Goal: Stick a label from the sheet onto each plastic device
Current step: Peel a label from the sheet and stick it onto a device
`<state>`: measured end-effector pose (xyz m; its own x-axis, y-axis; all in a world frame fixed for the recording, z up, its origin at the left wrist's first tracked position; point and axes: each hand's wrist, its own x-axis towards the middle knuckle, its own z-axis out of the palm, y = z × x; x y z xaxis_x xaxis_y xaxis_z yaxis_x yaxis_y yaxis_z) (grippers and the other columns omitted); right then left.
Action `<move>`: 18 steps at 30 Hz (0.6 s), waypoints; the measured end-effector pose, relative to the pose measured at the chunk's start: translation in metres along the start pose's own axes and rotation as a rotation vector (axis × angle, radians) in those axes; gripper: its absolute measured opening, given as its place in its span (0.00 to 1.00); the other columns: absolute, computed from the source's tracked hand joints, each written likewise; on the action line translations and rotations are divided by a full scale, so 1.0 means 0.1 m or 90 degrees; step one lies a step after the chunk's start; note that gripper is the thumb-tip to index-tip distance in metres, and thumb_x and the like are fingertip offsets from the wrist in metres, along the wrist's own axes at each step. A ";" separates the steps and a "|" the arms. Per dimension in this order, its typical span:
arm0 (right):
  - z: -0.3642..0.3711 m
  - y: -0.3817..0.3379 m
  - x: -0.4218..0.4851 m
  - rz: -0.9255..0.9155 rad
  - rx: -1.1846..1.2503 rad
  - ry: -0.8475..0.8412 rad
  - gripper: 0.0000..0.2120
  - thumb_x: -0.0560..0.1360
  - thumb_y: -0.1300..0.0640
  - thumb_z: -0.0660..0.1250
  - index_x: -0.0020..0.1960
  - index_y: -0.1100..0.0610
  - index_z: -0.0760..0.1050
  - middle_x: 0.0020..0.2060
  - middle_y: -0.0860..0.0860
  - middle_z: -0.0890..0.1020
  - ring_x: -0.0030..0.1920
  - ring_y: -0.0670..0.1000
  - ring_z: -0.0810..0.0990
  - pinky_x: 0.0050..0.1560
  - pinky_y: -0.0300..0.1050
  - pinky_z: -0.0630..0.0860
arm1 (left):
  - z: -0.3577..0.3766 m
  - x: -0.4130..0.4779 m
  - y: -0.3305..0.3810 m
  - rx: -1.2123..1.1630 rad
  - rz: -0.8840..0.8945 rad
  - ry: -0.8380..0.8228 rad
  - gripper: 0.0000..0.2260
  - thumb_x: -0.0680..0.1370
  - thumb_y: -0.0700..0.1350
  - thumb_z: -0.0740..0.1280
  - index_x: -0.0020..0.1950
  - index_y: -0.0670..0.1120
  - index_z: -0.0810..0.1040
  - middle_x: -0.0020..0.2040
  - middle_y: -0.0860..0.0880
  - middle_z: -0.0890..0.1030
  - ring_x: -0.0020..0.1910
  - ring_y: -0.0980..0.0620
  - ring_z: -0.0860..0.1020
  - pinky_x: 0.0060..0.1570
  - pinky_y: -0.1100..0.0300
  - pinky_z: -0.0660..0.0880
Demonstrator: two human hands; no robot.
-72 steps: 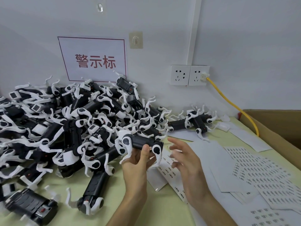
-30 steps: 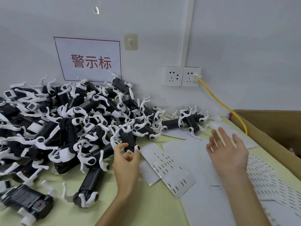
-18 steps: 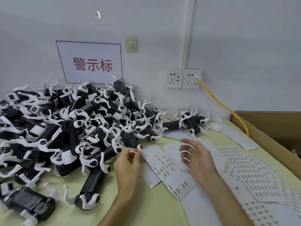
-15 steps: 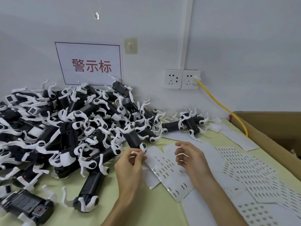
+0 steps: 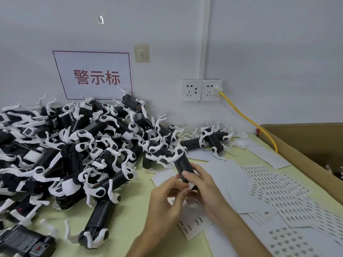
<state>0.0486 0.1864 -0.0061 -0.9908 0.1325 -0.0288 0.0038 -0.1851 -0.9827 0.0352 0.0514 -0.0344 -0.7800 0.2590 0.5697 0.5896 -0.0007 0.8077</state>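
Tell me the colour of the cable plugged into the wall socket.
The cable is plain yellow; the head view shows it clearly against the pale wall.

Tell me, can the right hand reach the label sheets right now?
Probably, once freed: the right hand is holding a black device, but the label sheets lie uncovered on the table just beside it.

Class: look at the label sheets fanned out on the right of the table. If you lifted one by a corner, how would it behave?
Probably floppy: the label sheets look paper-thin and lie flat, overlapping. Likely very light, so a push could slide several across the table together. Being loosely fanned, they would hardly stay aligned.
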 end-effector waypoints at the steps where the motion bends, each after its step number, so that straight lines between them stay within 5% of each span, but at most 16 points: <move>1: 0.01 0.00 0.00 -0.021 0.002 0.007 0.14 0.77 0.57 0.69 0.63 0.50 0.77 0.51 0.54 0.85 0.45 0.53 0.83 0.44 0.47 0.79 | -0.01 0.01 0.01 -0.003 -0.017 -0.001 0.04 0.77 0.39 0.68 0.45 0.46 0.82 0.41 0.52 0.85 0.42 0.50 0.85 0.44 0.63 0.78; 4: 0.03 0.00 -0.01 -0.094 0.001 0.038 0.21 0.71 0.55 0.74 0.63 0.48 0.77 0.52 0.57 0.84 0.48 0.54 0.83 0.53 0.51 0.79 | -0.05 0.04 0.06 -0.026 -0.070 -0.005 0.07 0.78 0.43 0.66 0.45 0.52 0.82 0.42 0.52 0.84 0.43 0.53 0.83 0.45 0.64 0.76; 10: 0.06 0.01 -0.08 -0.255 -0.111 0.028 0.27 0.68 0.56 0.75 0.65 0.46 0.74 0.51 0.53 0.83 0.50 0.50 0.83 0.50 0.39 0.78 | -0.08 0.12 0.12 -0.192 -0.226 -0.009 0.13 0.81 0.54 0.66 0.63 0.50 0.80 0.54 0.52 0.86 0.53 0.53 0.84 0.47 0.64 0.78; 14: 0.12 0.04 -0.11 -0.246 -0.140 -0.059 0.24 0.73 0.55 0.72 0.67 0.45 0.72 0.55 0.45 0.82 0.57 0.48 0.82 0.54 0.37 0.77 | -0.09 0.12 0.15 -0.256 -0.257 0.021 0.16 0.76 0.57 0.63 0.56 0.55 0.85 0.48 0.52 0.88 0.45 0.56 0.86 0.41 0.68 0.78; 18: 0.16 0.06 -0.11 -0.166 -0.062 -0.090 0.20 0.75 0.53 0.66 0.67 0.46 0.74 0.58 0.51 0.82 0.59 0.51 0.81 0.60 0.47 0.78 | -0.12 0.13 0.10 -0.261 -0.269 0.037 0.11 0.77 0.60 0.65 0.52 0.60 0.85 0.50 0.48 0.88 0.49 0.52 0.86 0.44 0.64 0.80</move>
<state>0.0571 0.1680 -0.0083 -0.9690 0.0249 0.2457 -0.2468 -0.0674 -0.9667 0.0282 0.0431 -0.0168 -0.9464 0.2655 0.1841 0.1052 -0.2856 0.9526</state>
